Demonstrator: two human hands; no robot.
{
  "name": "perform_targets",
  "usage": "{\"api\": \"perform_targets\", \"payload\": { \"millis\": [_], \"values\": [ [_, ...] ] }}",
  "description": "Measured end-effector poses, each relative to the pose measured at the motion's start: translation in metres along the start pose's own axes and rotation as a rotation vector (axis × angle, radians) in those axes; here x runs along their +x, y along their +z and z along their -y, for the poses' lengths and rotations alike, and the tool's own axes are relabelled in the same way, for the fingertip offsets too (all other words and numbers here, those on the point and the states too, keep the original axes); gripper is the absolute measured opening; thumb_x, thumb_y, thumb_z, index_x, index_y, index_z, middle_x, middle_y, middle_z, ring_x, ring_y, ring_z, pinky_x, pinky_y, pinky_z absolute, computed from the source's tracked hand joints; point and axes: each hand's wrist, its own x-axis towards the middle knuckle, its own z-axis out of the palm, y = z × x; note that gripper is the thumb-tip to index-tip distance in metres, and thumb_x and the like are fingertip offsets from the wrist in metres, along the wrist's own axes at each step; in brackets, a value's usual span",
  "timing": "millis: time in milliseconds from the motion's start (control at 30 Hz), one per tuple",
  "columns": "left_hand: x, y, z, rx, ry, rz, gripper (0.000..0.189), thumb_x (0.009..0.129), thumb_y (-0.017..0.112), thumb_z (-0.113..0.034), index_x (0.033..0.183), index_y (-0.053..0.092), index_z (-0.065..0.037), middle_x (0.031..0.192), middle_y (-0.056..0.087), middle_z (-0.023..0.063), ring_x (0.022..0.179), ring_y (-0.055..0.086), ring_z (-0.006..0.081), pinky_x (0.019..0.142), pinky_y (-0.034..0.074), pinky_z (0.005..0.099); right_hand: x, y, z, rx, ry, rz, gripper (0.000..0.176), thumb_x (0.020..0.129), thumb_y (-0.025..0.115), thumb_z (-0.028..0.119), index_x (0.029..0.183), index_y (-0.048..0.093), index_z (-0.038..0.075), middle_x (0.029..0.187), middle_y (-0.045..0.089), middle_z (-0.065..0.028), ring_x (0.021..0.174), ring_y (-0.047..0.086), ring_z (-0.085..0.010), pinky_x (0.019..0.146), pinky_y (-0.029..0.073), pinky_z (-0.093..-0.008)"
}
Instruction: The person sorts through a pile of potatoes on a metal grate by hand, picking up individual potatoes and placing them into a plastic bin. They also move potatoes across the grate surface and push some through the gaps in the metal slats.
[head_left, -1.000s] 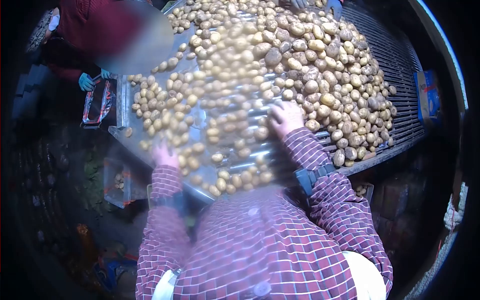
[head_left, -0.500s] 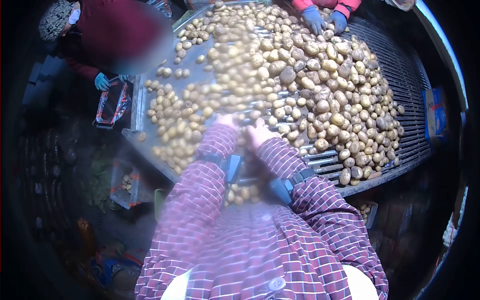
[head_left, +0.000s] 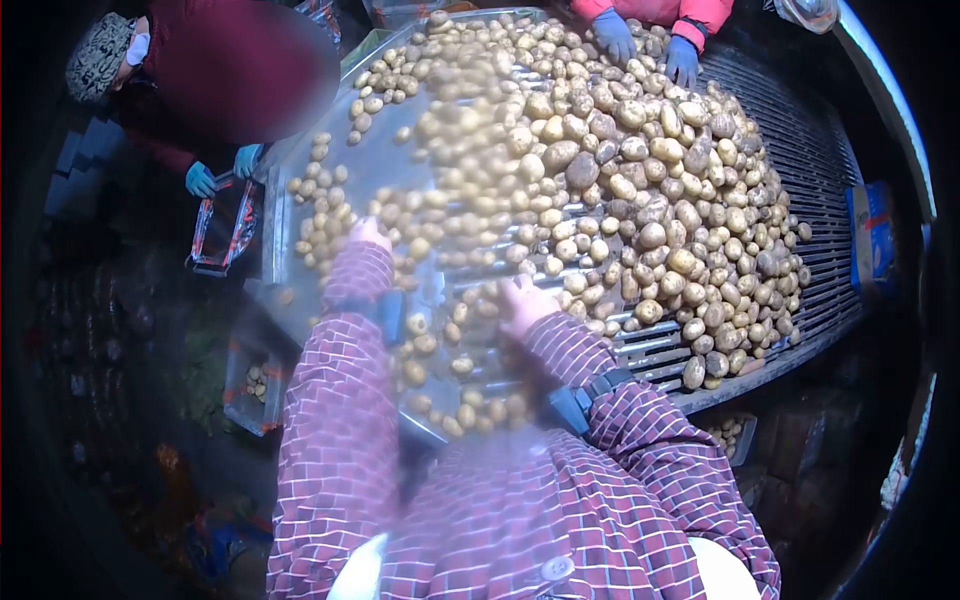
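The left hand [head_left: 370, 235] has moved left, away from the right hand [head_left: 524, 303], so the two now seem to tend separate patches of potatoes [head_left: 652, 235], heaped right and scattered left across the worktop [head_left: 392, 150], though whether either grip is spread or pinching, I cannot tell.
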Motion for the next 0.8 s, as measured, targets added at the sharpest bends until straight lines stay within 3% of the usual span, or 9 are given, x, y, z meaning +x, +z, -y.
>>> {"api": "perform_targets", "payload": {
  "millis": [133, 267, 333, 433, 467, 533, 667, 733, 800],
  "values": [
    [0.011, -0.028, -0.027, -0.054, -0.197, 0.258, 0.042, 0.085, 0.069, -0.025, 0.120, 0.062, -0.004, 0.118, 0.064, 0.0208, 0.108, 0.063, 0.0298, 0.093, 0.050, 0.0366, 0.001, -0.007, 0.002, 0.006, 0.017, 0.023, 0.055, 0.076, 0.070, 0.020, 0.126, 0.050, 0.012, 0.125, 0.050, -0.0197, 0.113, 0.058, -0.0352, 0.096, 0.049, -0.0443],
    [0.003, -0.030, -0.020, 0.067, -0.199, 0.408, 0.060, 0.072, 0.076, -0.040, 0.122, 0.062, -0.009, 0.122, 0.064, 0.0179, 0.116, 0.060, 0.0311, 0.100, 0.047, 0.0395, -0.003, -0.017, 0.009, 0.034, 0.026, 0.084, 0.054, 0.078, 0.065, 0.021, 0.129, 0.048, 0.012, 0.128, 0.047, -0.0210, 0.116, 0.055, -0.0377, 0.097, 0.048, -0.0458],
    [0.003, -0.015, 0.006, -0.082, -0.054, 0.364, 0.060, 0.070, 0.077, -0.029, 0.122, 0.058, -0.009, 0.115, 0.065, 0.0151, 0.108, 0.063, 0.0278, 0.095, 0.049, 0.0363, -0.004, -0.022, 0.012, 0.037, 0.027, 0.103, 0.055, 0.079, 0.063, 0.021, 0.130, 0.046, 0.012, 0.130, 0.045, -0.0217, 0.117, 0.054, -0.0389, 0.098, 0.047, -0.0466],
    [0.002, -0.034, -0.006, -0.383, -0.127, 0.174, 0.065, 0.082, 0.067, -0.007, 0.141, 0.040, -0.005, 0.131, 0.055, 0.0180, 0.114, 0.059, 0.0300, 0.092, 0.050, 0.0364, -0.004, -0.021, 0.013, 0.038, 0.042, 0.095, 0.054, 0.079, 0.063, 0.021, 0.130, 0.046, 0.011, 0.130, 0.045, -0.0221, 0.116, 0.055, -0.0391, 0.097, 0.047, -0.0465],
    [0.025, -0.016, 0.012, -0.270, -0.031, -0.013, 0.060, 0.082, 0.065, -0.002, 0.139, 0.044, -0.003, 0.128, 0.057, 0.0180, 0.112, 0.060, 0.0289, 0.091, 0.052, 0.0360, -0.003, -0.019, 0.012, 0.036, 0.036, 0.086, 0.054, 0.079, 0.063, 0.021, 0.130, 0.047, 0.011, 0.129, 0.045, -0.0221, 0.115, 0.056, -0.0393, 0.097, 0.047, -0.0465],
    [0.007, -0.062, -0.050, -0.259, 0.003, 0.017, 0.052, 0.083, 0.060, 0.003, 0.134, 0.051, -0.005, 0.131, 0.056, 0.0153, 0.118, 0.057, 0.0265, 0.096, 0.050, 0.0364, -0.001, -0.016, 0.011, 0.032, 0.020, 0.077, 0.052, 0.079, 0.063, 0.021, 0.128, 0.047, 0.011, 0.128, 0.046, -0.0220, 0.112, 0.057, -0.0397, 0.096, 0.048, -0.0468],
    [0.064, 0.000, -0.032, 0.194, 0.329, 0.158, 0.046, 0.089, 0.053, -0.003, 0.133, 0.057, -0.019, 0.141, 0.050, 0.0108, 0.125, 0.054, 0.0301, 0.104, 0.045, 0.0381, 0.005, -0.010, 0.005, 0.043, 0.006, 0.056, 0.047, 0.079, 0.062, 0.021, 0.124, 0.049, 0.010, 0.123, 0.049, -0.0217, 0.108, 0.059, -0.0402, 0.093, 0.049, -0.0478],
    [0.075, -0.003, -0.052, 0.052, 0.037, 0.344, 0.040, 0.093, 0.054, -0.014, 0.133, 0.056, -0.018, 0.142, 0.050, 0.0129, 0.125, 0.053, 0.0301, 0.104, 0.045, 0.0383, 0.006, -0.011, 0.002, 0.065, 0.007, 0.047, 0.045, 0.079, 0.062, 0.021, 0.122, 0.051, 0.010, 0.121, 0.050, -0.0217, 0.108, 0.059, -0.0401, 0.092, 0.049, -0.0481],
    [0.062, -0.020, -0.055, 0.271, 0.129, 0.303, 0.048, 0.078, 0.070, -0.014, 0.124, 0.060, -0.013, 0.135, 0.054, 0.0188, 0.121, 0.055, 0.0365, 0.101, 0.047, 0.0418, 0.002, -0.013, 0.004, 0.096, -0.012, 0.039, 0.044, 0.079, 0.062, 0.021, 0.120, 0.052, 0.011, 0.119, 0.051, -0.0219, 0.108, 0.059, -0.0397, 0.092, 0.048, -0.0485]
  ]
}}
